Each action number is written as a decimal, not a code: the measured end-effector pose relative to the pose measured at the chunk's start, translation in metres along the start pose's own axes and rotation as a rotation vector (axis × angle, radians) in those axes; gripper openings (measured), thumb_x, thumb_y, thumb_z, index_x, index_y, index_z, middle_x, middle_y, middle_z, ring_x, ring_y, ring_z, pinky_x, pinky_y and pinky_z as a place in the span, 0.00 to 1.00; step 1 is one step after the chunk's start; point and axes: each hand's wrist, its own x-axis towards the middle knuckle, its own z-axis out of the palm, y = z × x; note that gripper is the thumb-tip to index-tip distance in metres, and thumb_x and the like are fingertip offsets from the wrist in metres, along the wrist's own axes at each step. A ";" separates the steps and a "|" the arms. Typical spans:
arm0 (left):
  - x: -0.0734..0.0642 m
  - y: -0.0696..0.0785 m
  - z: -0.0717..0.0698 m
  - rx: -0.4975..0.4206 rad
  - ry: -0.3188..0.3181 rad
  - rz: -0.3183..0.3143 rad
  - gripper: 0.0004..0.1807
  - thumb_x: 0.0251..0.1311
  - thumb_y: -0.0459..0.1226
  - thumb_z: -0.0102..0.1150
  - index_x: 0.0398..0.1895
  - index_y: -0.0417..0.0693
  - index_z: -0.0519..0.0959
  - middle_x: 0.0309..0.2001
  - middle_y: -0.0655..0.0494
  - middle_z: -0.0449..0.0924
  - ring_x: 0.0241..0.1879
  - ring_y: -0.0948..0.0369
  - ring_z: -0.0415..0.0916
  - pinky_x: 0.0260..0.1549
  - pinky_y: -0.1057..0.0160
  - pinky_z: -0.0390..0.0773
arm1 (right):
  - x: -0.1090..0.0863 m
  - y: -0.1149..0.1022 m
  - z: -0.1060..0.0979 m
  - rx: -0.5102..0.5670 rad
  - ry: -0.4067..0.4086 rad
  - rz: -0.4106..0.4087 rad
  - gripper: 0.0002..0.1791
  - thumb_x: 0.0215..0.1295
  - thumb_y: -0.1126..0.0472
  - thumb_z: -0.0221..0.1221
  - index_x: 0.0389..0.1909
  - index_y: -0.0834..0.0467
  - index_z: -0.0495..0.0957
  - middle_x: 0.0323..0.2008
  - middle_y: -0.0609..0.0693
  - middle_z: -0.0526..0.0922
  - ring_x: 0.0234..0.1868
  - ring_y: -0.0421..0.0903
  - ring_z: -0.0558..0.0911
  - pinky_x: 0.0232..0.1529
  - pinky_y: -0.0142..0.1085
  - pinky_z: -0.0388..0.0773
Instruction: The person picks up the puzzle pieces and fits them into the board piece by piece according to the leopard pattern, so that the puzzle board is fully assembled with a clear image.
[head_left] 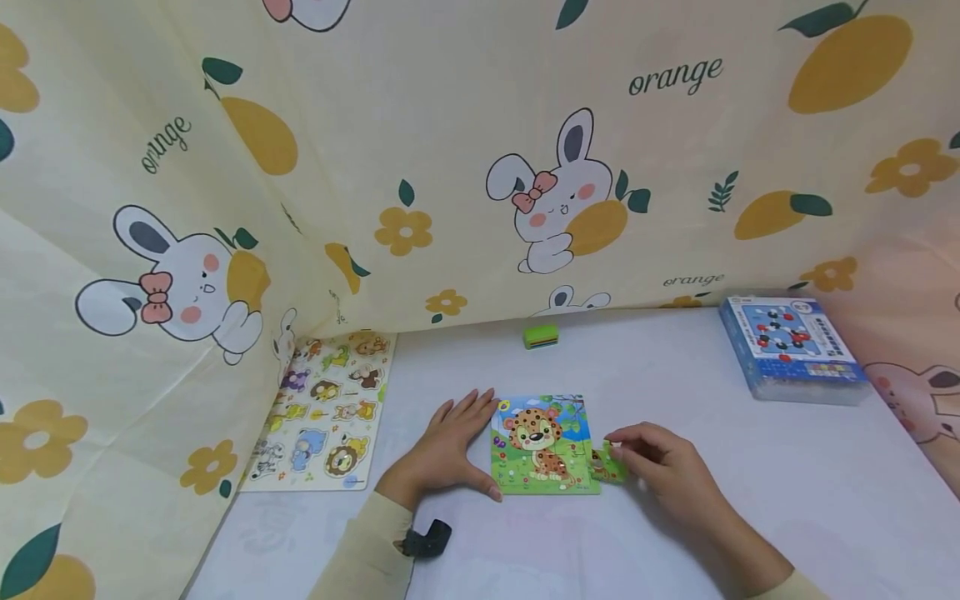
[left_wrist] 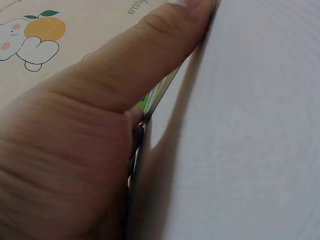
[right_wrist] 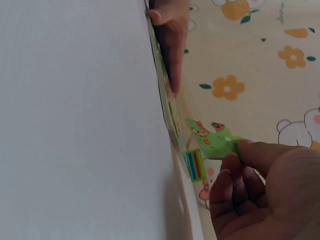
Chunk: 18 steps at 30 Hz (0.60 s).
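A leopard jigsaw puzzle (head_left: pixel 545 446) in a square frame lies on the white table. My left hand (head_left: pixel 453 450) rests at its left edge, fingers spread and fairly straight, the thumb at the lower left corner. Between thumb and fingers, my right hand (head_left: pixel 663 467) pinches a green puzzle piece (right_wrist: pixel 212 140) with brown and orange bits and a small red flower. In the head view that piece sits at the puzzle's lower right edge and overlaps it a little. The left wrist view is mostly the left hand's thumb (left_wrist: pixel 135 55), which hides nearly all of the puzzle.
A peg-style animal board (head_left: pixel 322 417) lies at the left, partly under the patterned curtain. Behind the puzzle is a small green striped block (head_left: pixel 541 336). A blue box (head_left: pixel 795 350) with a molecule picture stands at the back right. The curtain (head_left: pixel 450 125) bounds the table behind.
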 end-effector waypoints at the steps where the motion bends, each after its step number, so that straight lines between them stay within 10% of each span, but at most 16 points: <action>1: 0.000 0.000 0.000 0.002 0.000 0.000 0.81 0.35 0.70 0.86 0.90 0.52 0.52 0.89 0.61 0.40 0.87 0.56 0.32 0.81 0.47 0.30 | 0.000 -0.001 0.002 0.013 0.005 -0.008 0.10 0.73 0.68 0.70 0.52 0.59 0.90 0.42 0.49 0.89 0.38 0.42 0.83 0.36 0.32 0.82; 18: 0.002 -0.003 0.001 -0.005 0.005 0.002 0.81 0.34 0.71 0.85 0.90 0.53 0.52 0.89 0.62 0.41 0.87 0.57 0.31 0.81 0.47 0.29 | 0.009 -0.009 0.034 -0.005 -0.105 -0.058 0.11 0.73 0.68 0.70 0.52 0.56 0.90 0.41 0.42 0.87 0.39 0.42 0.82 0.39 0.33 0.83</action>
